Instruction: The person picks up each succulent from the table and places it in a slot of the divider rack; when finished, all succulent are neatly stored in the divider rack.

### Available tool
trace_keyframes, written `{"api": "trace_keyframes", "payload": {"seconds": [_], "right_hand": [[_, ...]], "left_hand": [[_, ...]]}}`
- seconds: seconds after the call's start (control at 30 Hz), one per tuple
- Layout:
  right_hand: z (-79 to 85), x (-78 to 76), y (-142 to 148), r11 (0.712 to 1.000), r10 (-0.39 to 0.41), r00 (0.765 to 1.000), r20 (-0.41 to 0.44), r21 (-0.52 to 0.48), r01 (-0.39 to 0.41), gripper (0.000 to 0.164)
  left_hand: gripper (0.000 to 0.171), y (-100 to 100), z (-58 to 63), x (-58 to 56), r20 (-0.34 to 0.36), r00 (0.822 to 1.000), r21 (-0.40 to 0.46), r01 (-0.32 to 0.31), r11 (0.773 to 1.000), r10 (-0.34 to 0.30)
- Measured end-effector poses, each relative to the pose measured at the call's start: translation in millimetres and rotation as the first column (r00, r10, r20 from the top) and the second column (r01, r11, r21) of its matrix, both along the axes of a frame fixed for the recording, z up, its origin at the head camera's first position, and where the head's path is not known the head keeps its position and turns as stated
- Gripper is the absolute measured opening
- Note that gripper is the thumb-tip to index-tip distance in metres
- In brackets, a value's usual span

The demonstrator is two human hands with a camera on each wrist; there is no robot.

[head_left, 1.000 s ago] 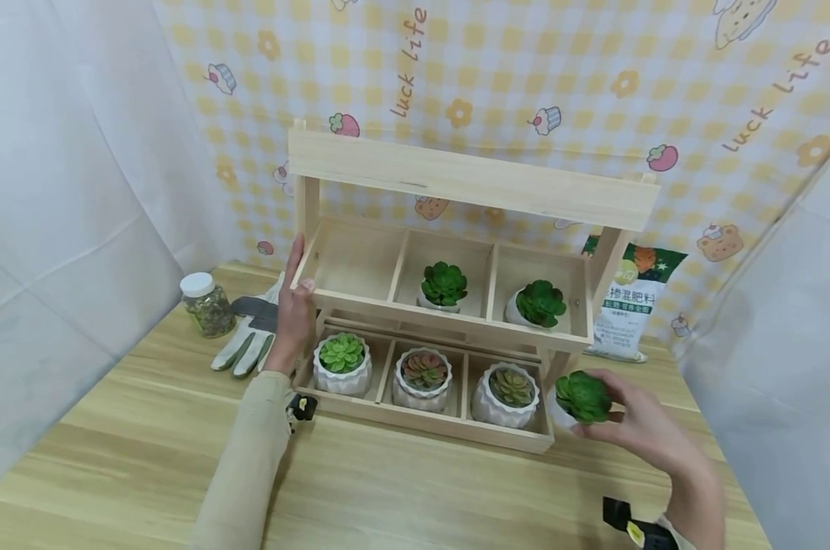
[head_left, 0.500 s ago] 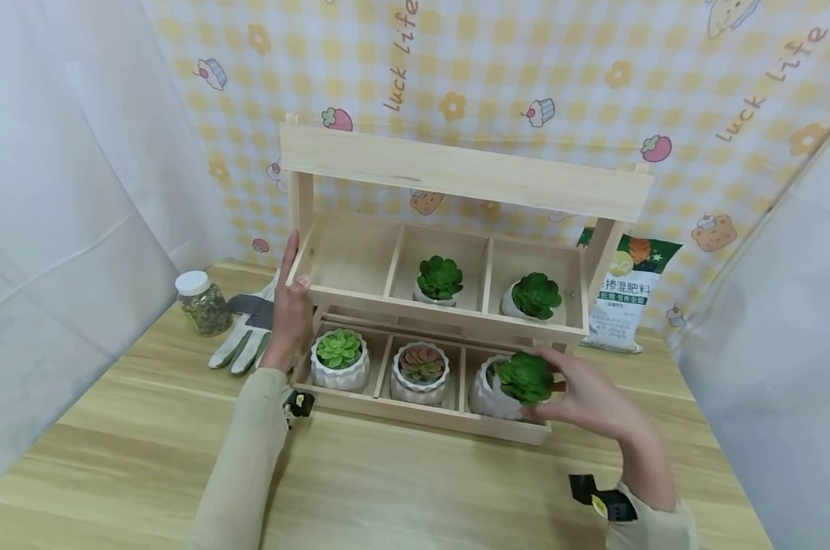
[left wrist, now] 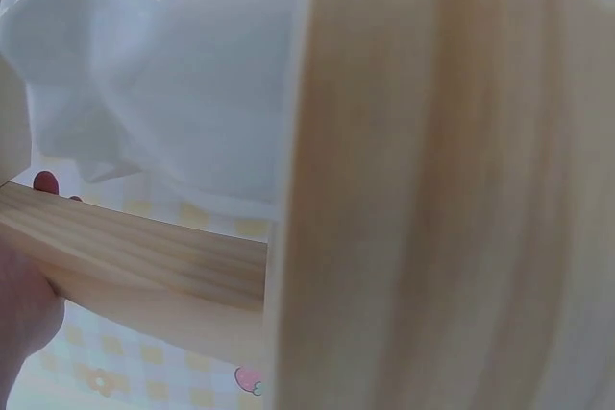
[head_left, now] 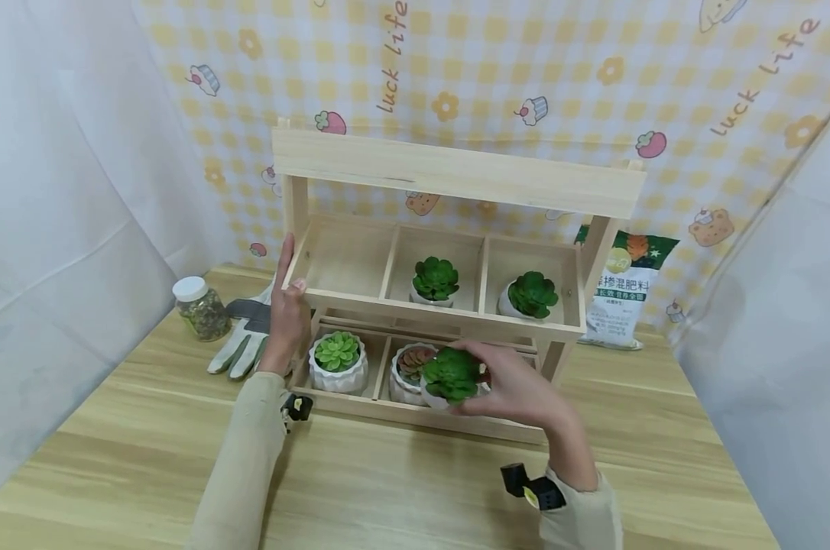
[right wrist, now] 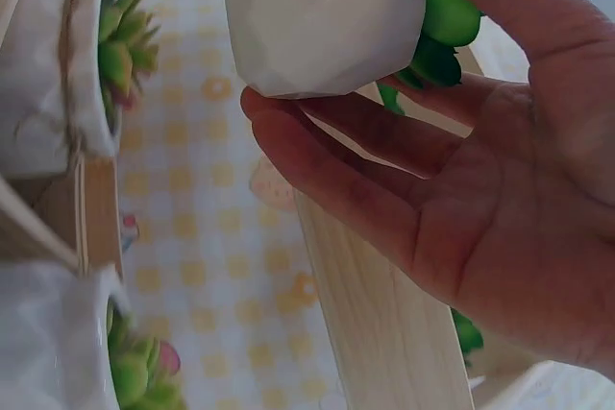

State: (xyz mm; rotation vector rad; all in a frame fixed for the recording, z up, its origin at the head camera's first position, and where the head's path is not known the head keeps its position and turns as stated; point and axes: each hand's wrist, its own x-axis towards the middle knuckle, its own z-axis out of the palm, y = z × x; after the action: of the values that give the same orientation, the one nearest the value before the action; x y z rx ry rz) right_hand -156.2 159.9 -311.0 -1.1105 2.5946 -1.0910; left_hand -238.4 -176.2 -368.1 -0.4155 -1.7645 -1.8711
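A two-tier wooden plant rack point(head_left: 456, 169) stands before the backdrop. My left hand point(head_left: 290, 321) grips the left end of its upper tray, thumb at the front corner. My right hand point(head_left: 518, 386) holds a potted succulent point(head_left: 451, 374) in front of the lower tray; the right wrist view shows its white faceted pot point(right wrist: 317, 26) between thumb and fingers. It partly covers a reddish succulent point(head_left: 413, 365) in the lower middle compartment and hides most of the right one. A light-green succulent point(head_left: 337, 351) sits lower left. Dark-green succulents stand in the upper middle point(head_left: 436, 279) and upper right point(head_left: 533, 294) compartments.
At the left stand a white-lidded jar point(head_left: 202, 309) and a grey-and-white glove point(head_left: 243, 336). A fertilizer bag point(head_left: 617, 302) leans behind the rack's right side. A checked cloth point(head_left: 497, 69) hangs behind, over the wooden table point(head_left: 387, 489).
My right hand has carried the potted succulent leftward, from beside the rack's right end to the front of the lower middle compartment. The left hand keeps its hold on the rack.
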Motion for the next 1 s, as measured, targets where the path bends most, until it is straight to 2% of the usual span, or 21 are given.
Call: {"api": "trace_keyframes", "payload": {"seconds": [0.13, 0.23, 0.47, 0.6, 0.9, 1.0], "right_hand": [[3.4, -1.4, -12, 1.000, 0.014, 1.000, -0.006, 0.021, -0.014, 0.065], [6.6, -2.2, -17, 0.999, 0.011, 1.000, 0.007, 0.033, -0.011, 0.068], [12.4, -6.7, -31, 0.998, 0.039, 0.999, -0.037, 0.041, -0.037, 0.068], [15.3, -10.8, -39, 0.998, 0.067, 0.997, -0.050, 0.016, -0.066, 0.064], [26.9, -13.9, -63, 0.997, 0.074, 0.993, -0.089, 0.019, -0.072, 0.060], [31.9, -13.6, -72, 0.997, 0.071, 0.993, -0.092, 0.009, -0.070, 0.059]], "left_hand": [[0.070, 4, 9.6, 9.2, 0.001, 1.000, 0.003, 0.018, 1.000, -0.018], [0.070, 6, 12.6, 11.5, -0.013, 0.999, 0.015, 0.043, 0.999, -0.043], [0.070, 6, 12.1, 11.0, -0.028, 1.000, -0.035, -0.002, 0.999, 0.001], [0.070, 5, 11.8, 10.5, -0.024, 1.000, -0.036, -0.006, 0.999, 0.005], [0.069, 6, 13.3, 13.0, 0.012, 1.000, -0.055, -0.024, 0.998, 0.025], [0.069, 6, 13.3, 13.6, 0.007, 1.000, -0.034, -0.008, 0.999, 0.009]]}}
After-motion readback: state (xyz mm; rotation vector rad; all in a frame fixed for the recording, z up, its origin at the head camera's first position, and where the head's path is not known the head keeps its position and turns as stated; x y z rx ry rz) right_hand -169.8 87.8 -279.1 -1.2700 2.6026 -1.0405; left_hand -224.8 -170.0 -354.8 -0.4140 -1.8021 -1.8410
